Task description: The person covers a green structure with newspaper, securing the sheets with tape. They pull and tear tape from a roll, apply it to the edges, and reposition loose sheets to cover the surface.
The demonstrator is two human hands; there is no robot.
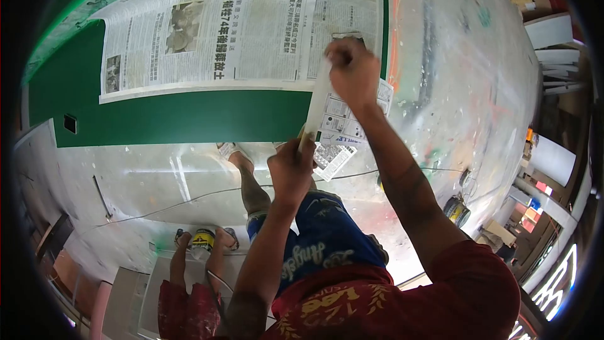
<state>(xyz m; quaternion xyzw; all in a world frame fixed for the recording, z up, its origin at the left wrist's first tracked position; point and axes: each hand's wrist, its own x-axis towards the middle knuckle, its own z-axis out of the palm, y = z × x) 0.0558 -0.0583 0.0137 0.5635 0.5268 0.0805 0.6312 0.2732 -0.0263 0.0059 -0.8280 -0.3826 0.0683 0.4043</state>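
Observation:
Newspaper sheets point(264, 25) cover much of a green panel point(189, 116), whose lower strip is bare. A pale strip, like masking tape point(319, 97), stretches between my two hands along the panel's right part. My right hand point(353, 69) is closed at the strip's upper end, over the newspaper; what sits inside its fingers is partly hidden. My left hand point(291, 170) is closed round the strip's lower end, just below the panel's near edge. A smaller printed paper piece point(343, 116) lies beside the strip, under my right forearm.
A dark rectangular object point(70, 124) lies at the panel's left end. Another person's legs point(211, 264) show at the lower left, beside a yellow-labelled can point(202, 240). A cable point(170, 206) crosses the stained floor. Another can point(456, 211) stands at right.

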